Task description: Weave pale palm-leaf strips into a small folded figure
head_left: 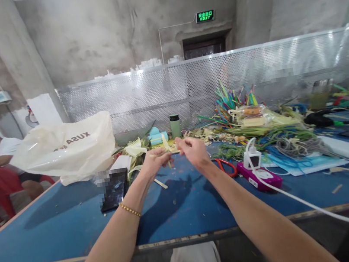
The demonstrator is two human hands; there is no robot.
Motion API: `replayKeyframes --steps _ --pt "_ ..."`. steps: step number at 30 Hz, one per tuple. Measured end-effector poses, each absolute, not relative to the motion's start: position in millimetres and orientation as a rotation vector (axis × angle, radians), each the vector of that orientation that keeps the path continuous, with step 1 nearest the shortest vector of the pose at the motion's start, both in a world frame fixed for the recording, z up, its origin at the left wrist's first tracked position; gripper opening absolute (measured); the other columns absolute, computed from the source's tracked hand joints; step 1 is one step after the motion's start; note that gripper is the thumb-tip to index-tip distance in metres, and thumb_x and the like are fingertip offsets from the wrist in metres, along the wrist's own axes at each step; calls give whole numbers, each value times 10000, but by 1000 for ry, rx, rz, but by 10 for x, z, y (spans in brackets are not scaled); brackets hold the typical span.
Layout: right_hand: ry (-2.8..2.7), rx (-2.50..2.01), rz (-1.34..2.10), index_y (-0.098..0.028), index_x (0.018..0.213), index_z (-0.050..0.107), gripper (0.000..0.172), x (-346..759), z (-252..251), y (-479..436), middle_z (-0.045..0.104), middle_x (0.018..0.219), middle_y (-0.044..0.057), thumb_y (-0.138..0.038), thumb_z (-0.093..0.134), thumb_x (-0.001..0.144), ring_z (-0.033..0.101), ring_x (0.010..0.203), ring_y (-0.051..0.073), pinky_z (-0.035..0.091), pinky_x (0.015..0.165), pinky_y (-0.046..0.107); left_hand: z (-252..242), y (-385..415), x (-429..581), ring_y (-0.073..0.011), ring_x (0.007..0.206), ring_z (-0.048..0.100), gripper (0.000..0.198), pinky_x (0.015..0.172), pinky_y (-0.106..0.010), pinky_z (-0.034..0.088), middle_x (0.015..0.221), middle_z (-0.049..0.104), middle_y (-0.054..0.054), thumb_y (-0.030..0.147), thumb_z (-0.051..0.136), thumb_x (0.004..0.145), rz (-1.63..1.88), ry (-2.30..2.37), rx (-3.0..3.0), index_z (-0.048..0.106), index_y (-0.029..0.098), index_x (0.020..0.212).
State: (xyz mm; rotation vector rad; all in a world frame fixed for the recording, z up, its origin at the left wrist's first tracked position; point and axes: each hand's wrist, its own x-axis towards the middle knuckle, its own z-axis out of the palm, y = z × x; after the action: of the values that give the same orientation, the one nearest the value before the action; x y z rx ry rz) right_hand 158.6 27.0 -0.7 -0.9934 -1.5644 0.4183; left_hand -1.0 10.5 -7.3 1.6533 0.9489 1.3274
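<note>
My left hand (157, 162) is closed on a pale yellow husk-like strip (165, 143), which stands up above the fingers. Just to its right, my right hand (193, 151) is held in a pinch; whatever lies between its fingertips is too small to make out. Both hands are raised over the blue table (186, 208), a small gap between them. Beneath the left hand a short cut strip (161, 183) lies on the tabletop. Pale husks (135, 150) are heaped beyond my left wrist.
To the left are a dark tablet or phone (115, 190) and a large white plastic bag (68, 147). Red-handled scissors (227, 167), a purple power strip (260, 176) and its white cable sit right. Behind stand a green bottle (175, 126) and colourful stems (235, 98). A person sits far left.
</note>
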Motion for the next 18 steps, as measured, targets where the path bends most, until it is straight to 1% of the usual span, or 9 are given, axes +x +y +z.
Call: replayKeyframes --steps 2,3,5,9,11,14,16,18 --pt "-1652 -1008 251 -161 645 658 338 1615 1 285 662 643 51 -459 584 787 551 600 137 386 568 240 -87 94 -4 -102 513 520 233 521 -236 367 611 669 -57 338 695 725 1256 922 1725 670 112 675" --pt "-1698 -1014 232 -164 654 671 288 1620 1 291 677 674 53 -419 604 768 564 630 146 390 582 242 -90 85 2 -112 532 544 232 528 -239 373 629 676 -65 338 696 727 1225 898 1747 677 109 697" --pt "-1756 -995 322 -159 643 677 227 1617 -8 305 679 667 47 -355 612 738 574 641 154 397 588 242 -91 67 8 -125 561 578 231 540 -242 379 663 688 -77 335 703 727 1188 855 1758 684 104 735" --pt "-1682 -915 544 -141 638 662 209 1582 -37 333 655 623 32 -327 594 705 564 597 150 413 584 250 -85 51 4 -131 568 605 282 553 -249 392 730 695 -83 362 721 721 1161 775 1663 688 105 833" --pt "-1626 -894 607 -140 638 653 206 1563 -41 334 651 626 33 -338 612 678 560 594 150 420 589 259 -82 53 11 -118 536 588 322 533 -245 382 724 688 -73 402 706 733 1185 770 1598 685 110 867" --pt "-1573 -833 719 -143 638 640 209 1540 -29 304 639 626 25 -352 641 644 546 588 140 424 598 263 -78 59 33 -91 461 524 337 483 -233 336 650 658 -49 439 698 732 1255 795 1543 672 109 792" --pt "-1549 -795 789 -146 633 631 214 1527 -17 273 627 627 15 -359 653 630 533 589 131 421 602 261 -75 60 45 -84 447 503 338 474 -230 323 625 645 -44 439 715 710 1277 791 1521 660 107 745" --pt "-1522 -777 841 -148 618 619 218 1516 -9 247 602 610 1 -360 667 614 508 578 117 410 595 255 -71 58 49 -82 456 498 338 479 -230 325 621 641 -44 434 733 689 1274 770 1498 660 107 740"
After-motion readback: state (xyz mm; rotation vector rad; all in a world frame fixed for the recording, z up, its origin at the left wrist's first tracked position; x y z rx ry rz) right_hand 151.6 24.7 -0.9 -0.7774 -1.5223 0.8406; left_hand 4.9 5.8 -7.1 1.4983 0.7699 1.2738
